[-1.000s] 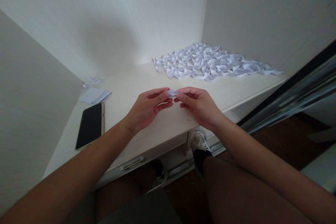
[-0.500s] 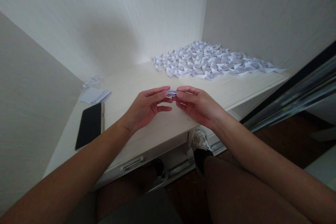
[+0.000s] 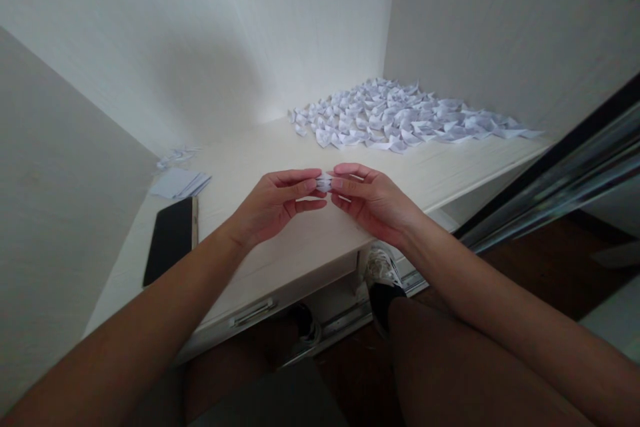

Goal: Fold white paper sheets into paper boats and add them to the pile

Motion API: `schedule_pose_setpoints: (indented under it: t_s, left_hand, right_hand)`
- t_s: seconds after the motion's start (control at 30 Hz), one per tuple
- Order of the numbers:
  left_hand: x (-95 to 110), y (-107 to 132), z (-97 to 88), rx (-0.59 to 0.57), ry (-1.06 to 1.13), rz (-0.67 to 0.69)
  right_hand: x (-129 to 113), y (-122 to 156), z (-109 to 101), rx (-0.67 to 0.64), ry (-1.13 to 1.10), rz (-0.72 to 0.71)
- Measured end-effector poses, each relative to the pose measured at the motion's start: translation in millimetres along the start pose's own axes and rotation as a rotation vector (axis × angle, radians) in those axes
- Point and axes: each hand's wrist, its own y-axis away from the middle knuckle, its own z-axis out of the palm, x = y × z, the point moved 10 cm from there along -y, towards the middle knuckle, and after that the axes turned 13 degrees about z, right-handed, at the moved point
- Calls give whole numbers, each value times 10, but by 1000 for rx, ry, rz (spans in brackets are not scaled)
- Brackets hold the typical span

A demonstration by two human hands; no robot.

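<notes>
A small folded piece of white paper (image 3: 324, 181) is pinched between both my hands above the front of a pale wooden desk (image 3: 260, 167). My left hand (image 3: 277, 203) grips its left end with thumb and fingertips. My right hand (image 3: 373, 200) grips its right end the same way. The fingertips of the two hands nearly touch. A wide heap of several folded white paper pieces (image 3: 395, 113) lies at the back right corner of the desk.
A dark phone (image 3: 170, 239) lies face up at the desk's left front. Behind it sit a small stack of white paper slips (image 3: 181, 182) and a few folded pieces (image 3: 175, 156). White walls close in the desk on three sides. A drawer handle (image 3: 253, 311) shows below.
My hands have drawn closer together on the paper piece, which now looks more bunched. Nothing else on the desk has moved.
</notes>
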Motion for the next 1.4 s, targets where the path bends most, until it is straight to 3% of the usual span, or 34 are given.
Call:
schedule_pose_setpoints:
  t_s: [0.2,0.87,1.2,1.4]
  left_hand:
    - [-2,-9,-37,-8,-17,6]
    - [-62,14,-24,-115,-127,-82]
    - [37,1,-54,-85,-264,17]
    - [12,-16,-107,-43,-318,-12]
  right_hand:
    - [0,14,43,-54,14,0]
    - [60,11,51,-31,75,89]
    - [-15,24,26,77,207,-64]
    - [-86,52,-4,206,348,-184]
